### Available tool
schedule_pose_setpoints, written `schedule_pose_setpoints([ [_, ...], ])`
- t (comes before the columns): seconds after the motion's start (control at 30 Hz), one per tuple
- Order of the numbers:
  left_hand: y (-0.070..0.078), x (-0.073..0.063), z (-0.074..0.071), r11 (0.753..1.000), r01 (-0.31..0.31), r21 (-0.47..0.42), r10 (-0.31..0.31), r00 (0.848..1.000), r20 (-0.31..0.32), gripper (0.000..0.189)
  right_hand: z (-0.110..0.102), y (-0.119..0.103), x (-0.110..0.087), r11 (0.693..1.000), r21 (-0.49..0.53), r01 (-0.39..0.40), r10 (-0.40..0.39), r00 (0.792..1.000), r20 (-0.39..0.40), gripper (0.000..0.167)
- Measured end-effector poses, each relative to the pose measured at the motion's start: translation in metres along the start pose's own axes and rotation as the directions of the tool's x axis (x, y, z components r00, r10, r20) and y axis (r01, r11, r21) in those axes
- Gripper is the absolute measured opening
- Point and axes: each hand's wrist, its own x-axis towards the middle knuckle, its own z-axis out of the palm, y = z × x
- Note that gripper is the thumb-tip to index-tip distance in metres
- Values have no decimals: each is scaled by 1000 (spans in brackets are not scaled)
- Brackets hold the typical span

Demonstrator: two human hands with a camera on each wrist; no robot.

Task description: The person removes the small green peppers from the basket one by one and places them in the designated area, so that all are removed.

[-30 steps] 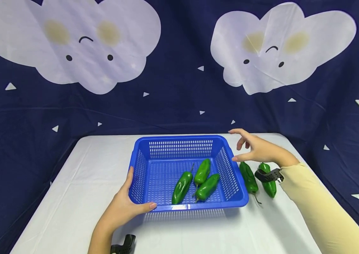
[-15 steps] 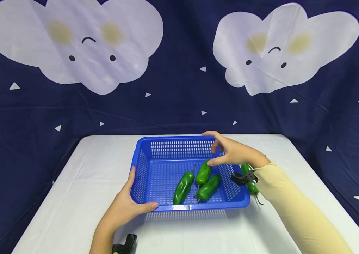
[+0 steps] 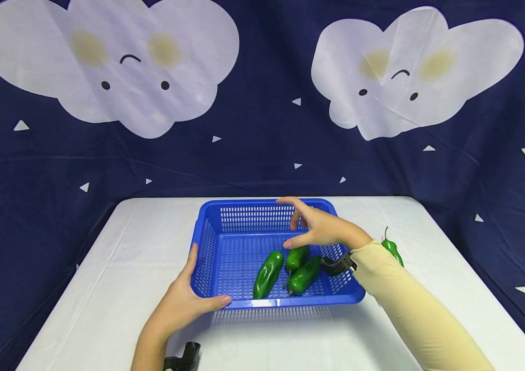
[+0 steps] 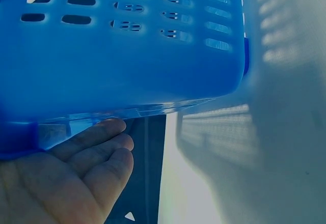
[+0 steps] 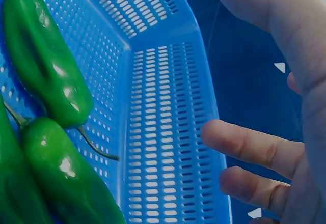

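My left hand (image 3: 176, 299) grips the near left corner of a blue plastic basket (image 3: 273, 303), thumb on the front rim and fingers along the left side. In the left wrist view, fingers (image 4: 114, 165) lie by the rim, under the perforated wall (image 4: 127, 71). Green peppers lie inside the basket: one at left (image 3: 268, 274), one at right (image 3: 305, 275), and one behind (image 3: 297, 257), partly covered by my right hand. My right hand (image 3: 315, 226) hovers over the basket's right half, fingers spread and holding nothing. The right wrist view shows its fingers (image 5: 254, 145) before the basket wall.
Another green pepper (image 3: 392, 251) lies on the white-covered table (image 3: 104, 288) right of the basket, partly behind my sleeve (image 3: 410, 299). A dark blue cloth with clouds (image 3: 262, 154) hangs behind the table.
My right hand has moved left from beyond the basket's right rim to above its inside. Its arm now covers one pepper outside and uncovers part of another. The left hand keeps its hold.
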Motion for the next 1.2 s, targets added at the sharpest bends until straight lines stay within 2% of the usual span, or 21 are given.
schedule_pose_setpoints([
  [0.2, 1, 0, 0, 1000, -1, -1, 1, 1000, 2, 137, 11, -3, 5, 1000, -1, -2, 2, 1000, 27, 98],
  [0.43, 3, -1, -2, 1000, 16, 5, -16, 1000, 1, 137, 27, -3, 11, 1000, 23, -1, -1, 993, 119, 100],
  [0.63, 3, -1, -1, 1000, 10, 2, -10, 1000, 3, 137, 38, -1, 10, 997, 18, -69, 64, 974, 218, 97],
  [0.87, 3, -1, 0, 1000, 10, 13, -10, 1000, 1, 137, 52, 1, 12, 989, -18, -146, 145, 946, 291, 97],
  [1.03, 3, -1, -1, 1000, 9, 19, -9, 1000, 2, 137, 61, 2, 16, 987, -26, -159, 159, 937, 312, 101],
  [1.2, 3, -1, -1, 1000, 2, 9, -2, 1000, 14, 136, 67, 2, 22, 989, -33, -146, 149, 941, 305, 102],
])
